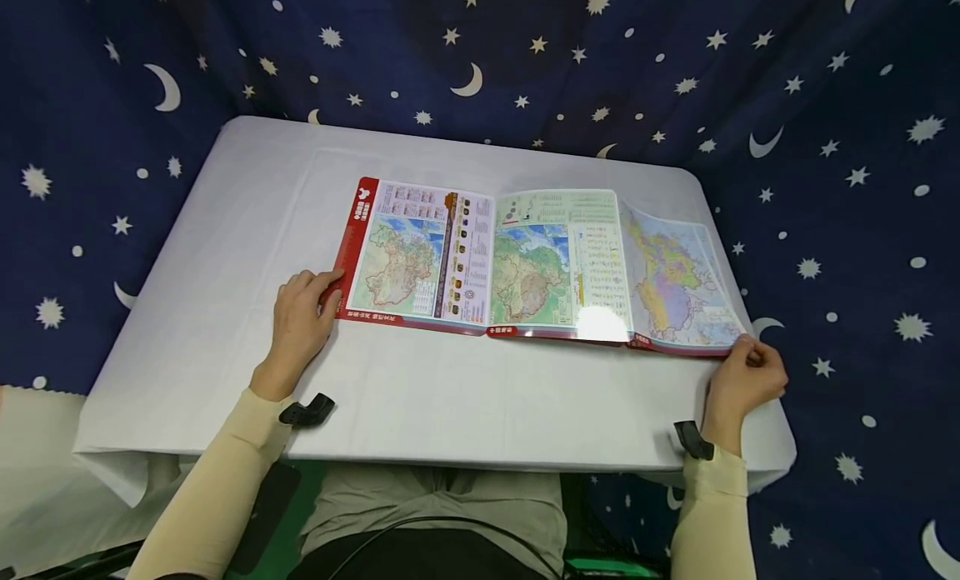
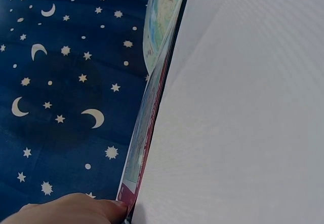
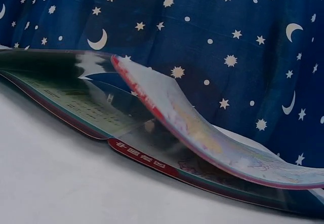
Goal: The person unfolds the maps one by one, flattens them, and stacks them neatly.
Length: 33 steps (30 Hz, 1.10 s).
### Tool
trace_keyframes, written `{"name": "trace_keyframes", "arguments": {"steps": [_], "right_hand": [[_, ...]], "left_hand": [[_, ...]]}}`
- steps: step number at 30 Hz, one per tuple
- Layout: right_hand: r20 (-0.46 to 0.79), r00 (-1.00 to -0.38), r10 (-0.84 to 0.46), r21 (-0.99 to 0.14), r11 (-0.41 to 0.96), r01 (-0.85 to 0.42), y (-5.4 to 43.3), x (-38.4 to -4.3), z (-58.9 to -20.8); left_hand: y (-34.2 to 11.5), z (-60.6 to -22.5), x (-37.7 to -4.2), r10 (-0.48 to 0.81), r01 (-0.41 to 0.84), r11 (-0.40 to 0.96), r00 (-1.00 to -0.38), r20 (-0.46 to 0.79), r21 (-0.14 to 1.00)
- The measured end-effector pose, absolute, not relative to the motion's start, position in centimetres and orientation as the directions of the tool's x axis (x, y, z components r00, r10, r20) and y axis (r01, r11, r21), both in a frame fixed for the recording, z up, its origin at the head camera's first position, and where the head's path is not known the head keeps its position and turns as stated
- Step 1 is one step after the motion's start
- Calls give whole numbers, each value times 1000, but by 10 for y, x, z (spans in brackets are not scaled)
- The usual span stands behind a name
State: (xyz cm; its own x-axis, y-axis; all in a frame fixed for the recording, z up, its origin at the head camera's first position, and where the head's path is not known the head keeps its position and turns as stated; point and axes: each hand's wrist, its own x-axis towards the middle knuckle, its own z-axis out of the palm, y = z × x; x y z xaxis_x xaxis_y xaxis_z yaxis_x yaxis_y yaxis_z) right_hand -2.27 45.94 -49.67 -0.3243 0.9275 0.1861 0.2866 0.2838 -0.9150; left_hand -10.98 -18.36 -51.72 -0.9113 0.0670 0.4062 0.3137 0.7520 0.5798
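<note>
A glossy folding map [image 1: 401,267] lies spread across the table in three visible panels, each printed with a colored map; its left edge is a red strip. My left hand [image 1: 296,322] holds that red edge near the lower left corner, and in the left wrist view the thumb [image 2: 109,209] touches the corner. At the far right, my right hand [image 1: 746,380] pinches the lower corner of the right panel [image 1: 678,280] between thumb and finger. In the right wrist view the upper sheet [image 3: 202,138] bows up, apart from the layer beneath. The right hand is outside that view.
A white cloth covers the table [image 1: 450,405], which has rounded corners. Dark blue curtains [image 1: 525,72] with moons and stars hang behind it and at both sides. Light glares off the middle panel. The seated person's lap [image 1: 435,501] is below the front edge.
</note>
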Motion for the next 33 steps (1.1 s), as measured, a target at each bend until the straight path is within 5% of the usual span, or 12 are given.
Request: {"name": "trace_keyframes", "arguments": {"steps": [24, 33], "right_hand": [[173, -320, 931, -888, 288, 358, 475, -24, -496], [239, -400, 885, -786, 418, 455, 480, -23, -499]], "left_hand": [[-183, -517, -109, 54, 310, 744, -911, 410, 591], [-182, -517, -110, 51, 304, 740, -915, 400, 599]]}}
